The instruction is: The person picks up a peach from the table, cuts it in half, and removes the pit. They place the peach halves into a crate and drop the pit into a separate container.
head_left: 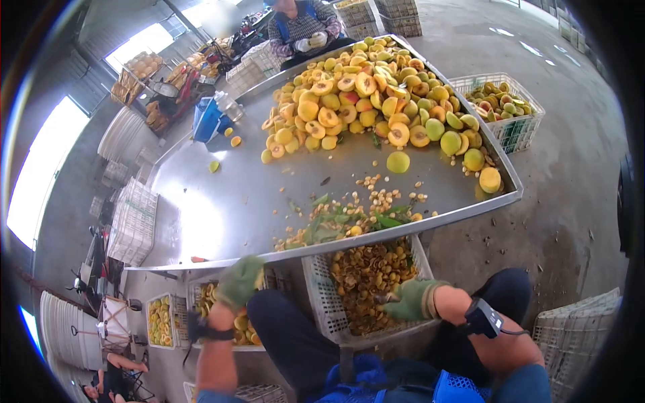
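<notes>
My left hand (240, 282), in a green glove, is over the left crate of fruit halves (243, 334), near the table's front edge; its fingers are blurred. My right hand (408, 300), also gloved, is over the middle crate (325, 306), which holds pits and scraps (366, 282). Something small and dark shows at its fingertips, too small to name. A big heap of whole and halved yellow-green fruit (366, 101) lies on the metal table (248, 208). Loose pits (376, 198) and green leaves (329, 225) are strewn by the front edge.
Across the table sits a person (306, 33) in pale gloves. A blue container (209, 122) and a clear bottle (228, 106) stand at the table's left. Another fruit crate (514, 127) is right of the table. Stacked crates (133, 221) stand left, and more (581, 339) lower right.
</notes>
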`<state>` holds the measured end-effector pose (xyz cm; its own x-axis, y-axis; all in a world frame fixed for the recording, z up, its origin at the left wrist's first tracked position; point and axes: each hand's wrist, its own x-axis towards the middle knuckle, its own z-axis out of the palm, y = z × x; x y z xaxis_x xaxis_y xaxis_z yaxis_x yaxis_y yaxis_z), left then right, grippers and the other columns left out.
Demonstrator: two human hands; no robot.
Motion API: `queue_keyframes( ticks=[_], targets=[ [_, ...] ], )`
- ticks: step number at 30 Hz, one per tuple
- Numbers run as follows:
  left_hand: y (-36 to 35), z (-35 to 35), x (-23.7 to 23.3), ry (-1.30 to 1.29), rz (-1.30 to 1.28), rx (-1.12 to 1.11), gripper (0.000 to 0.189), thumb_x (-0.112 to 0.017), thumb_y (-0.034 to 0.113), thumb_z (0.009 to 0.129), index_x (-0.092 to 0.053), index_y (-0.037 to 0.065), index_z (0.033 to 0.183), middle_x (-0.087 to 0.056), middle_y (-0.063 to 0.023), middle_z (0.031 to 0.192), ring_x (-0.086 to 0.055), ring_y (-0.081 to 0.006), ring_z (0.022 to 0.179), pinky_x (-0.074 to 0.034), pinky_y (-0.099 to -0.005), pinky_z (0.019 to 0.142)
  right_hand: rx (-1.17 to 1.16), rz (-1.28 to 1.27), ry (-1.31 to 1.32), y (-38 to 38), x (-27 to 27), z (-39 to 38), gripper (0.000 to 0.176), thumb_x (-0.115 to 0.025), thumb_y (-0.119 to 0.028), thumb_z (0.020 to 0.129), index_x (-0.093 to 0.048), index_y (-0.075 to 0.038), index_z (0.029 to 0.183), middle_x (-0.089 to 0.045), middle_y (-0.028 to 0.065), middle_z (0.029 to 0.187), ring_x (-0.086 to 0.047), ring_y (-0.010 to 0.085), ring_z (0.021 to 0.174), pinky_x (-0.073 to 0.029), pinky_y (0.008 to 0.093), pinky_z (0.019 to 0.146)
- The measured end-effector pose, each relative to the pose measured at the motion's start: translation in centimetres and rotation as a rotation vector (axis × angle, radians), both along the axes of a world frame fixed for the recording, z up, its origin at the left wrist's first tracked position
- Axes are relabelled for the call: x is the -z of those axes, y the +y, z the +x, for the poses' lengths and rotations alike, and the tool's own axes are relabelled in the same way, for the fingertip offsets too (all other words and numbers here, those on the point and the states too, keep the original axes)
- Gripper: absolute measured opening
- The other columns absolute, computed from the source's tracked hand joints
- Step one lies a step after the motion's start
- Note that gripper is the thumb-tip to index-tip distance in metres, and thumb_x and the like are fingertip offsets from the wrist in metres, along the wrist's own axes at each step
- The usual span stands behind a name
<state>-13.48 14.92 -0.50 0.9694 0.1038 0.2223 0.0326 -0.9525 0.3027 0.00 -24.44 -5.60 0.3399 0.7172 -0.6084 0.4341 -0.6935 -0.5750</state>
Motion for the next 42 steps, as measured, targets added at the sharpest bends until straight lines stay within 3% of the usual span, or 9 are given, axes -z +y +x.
queue_keyframes(
  ticks=[2,6,12,16,21,28,34,38,42],
  targets=[
    [4.1,-2.3,-1.6,0.441,0.131,-0.425,0.043,-0.058,0.038,0.099,-0.071,0.001,0.115,-0.072,-0.0222,0.115,-0.069,-0.0368,0.107,-0.053,-0.0435,0.093,0.023,0.02,0.09,-0.5,-1.9,0.1,0.048,-0.048,-0.047,0.097,-0.074,-0.012,0.118,-0.073,0.0225,0.112,-0.067,0.0428,0.11,-0.05,0.0484,0.102],
    [11.2,-0.7,1.9,0.002,0.371,-0.467,0.046,-0.064,0.039,0.096,-0.07,0.002,0.123,-0.074,-0.0214,0.112,-0.07,-0.0364,0.109,-0.053,-0.0423,0.097,0.114,0.037,0.018,-1.5,-4.1,-0.1,0.049,-0.049,-0.047,0.097,-0.073,-0.008,0.112,-0.072,0.0224,0.113,-0.068,0.0427,0.109,-0.051,0.0482,0.098],
    [-1.3,24.7,2.8,-0.122,0.05,-0.12,0.04,-0.065,0.04,0.095,-0.07,0.004,0.112,-0.071,-0.0235,0.098,-0.07,-0.0404,0.097,-0.054,-0.0447,0.085,-0.156,0.283,-0.099,-2.7,-2.5,-1.0,0.043,-0.056,-0.047,0.096,-0.066,-0.013,0.12,-0.063,0.0183,0.118,-0.067,0.0395,0.102,-0.055,0.0471,0.09],
    [-5.2,39.9,7.1,-0.632,0.121,-0.058,0.063,-0.066,0.046,0.093,-0.051,0.009,0.142,-0.057,-0.0295,0.137,-0.062,-0.0451,0.116,-0.051,-0.0495,0.094,0.059,0.233,-0.039,-3.0,-2.4,-1.0,0.036,-0.058,-0.043,0.097,-0.065,-0.01,0.109,-0.066,0.0189,0.106,-0.068,0.0397,0.095,-0.054,0.0497,0.084],
    [-8.2,46.1,4.5,-0.088,0.215,-0.315,0.078,-0.073,0.042,0.087,-0.041,0.01,0.151,-0.041,-0.0256,0.155,-0.059,-0.0465,0.121,-0.05,-0.0534,0.097,0.268,0.291,-0.038,-4.5,-4.8,-1.5,0.034,-0.059,-0.04,0.098,-0.068,-0.008,0.103,-0.07,0.0247,0.094,-0.069,0.044,0.09,-0.053,0.0538,0.079],
    [-0.8,41.7,12.3,-0.089,-0.129,0.043,0.058,-0.079,0.038,0.084,-0.061,0.003,0.126,-0.071,-0.0136,0.094,-0.071,-0.0293,0.09,-0.057,-0.0421,0.078,0.48,0.458,-0.041,-3.0,-3.7,0.9,0.032,-0.065,-0.036,0.097,-0.064,-0.008,0.111,-0.07,0.0165,0.093,-0.071,0.0324,0.084,-0.055,0.0442,0.075],
    [-11.3,21.9,0.2,0.274,-1.119,0.136,0.043,-0.068,0.035,0.096,-0.06,0.004,0.125,-0.067,-0.0041,0.101,-0.066,-0.0125,0.084,-0.056,-0.025,0.068,0.715,1.118,-0.175,0.5,-2.5,2.9,0.021,-0.071,-0.018,0.095,-0.063,-0.002,0.104,-0.066,0.0129,0.079,-0.065,0.0208,0.068,-0.052,0.0359,0.063],
    [-14.4,15.3,3.3,-0.055,-0.859,0.378,0.042,-0.059,0.031,0.103,-0.057,0.002,0.133,-0.067,-0.0092,0.115,-0.066,-0.0164,0.099,-0.058,-0.0305,0.083,0.675,1.009,-0.228,3.1,-3.4,2.9,0.023,-0.071,-0.021,0.095,-0.062,0.0,0.101,-0.066,0.0124,0.076,-0.063,0.0213,0.065,-0.051,0.0354,0.062],
    [-14.6,13.0,4.0,0.176,-1.749,0.174,0.041,-0.055,0.021,0.106,-0.051,-0.002,0.14,-0.062,-0.0151,0.131,-0.061,-0.0239,0.12,-0.054,-0.0397,0.1,0.764,0.811,-0.07,4.8,-2.7,2.0,0.03,-0.067,-0.031,0.097,-0.06,-0.001,0.097,-0.067,0.0203,0.079,-0.066,0.0373,0.073,-0.05,0.0454,0.065]
  ],
)
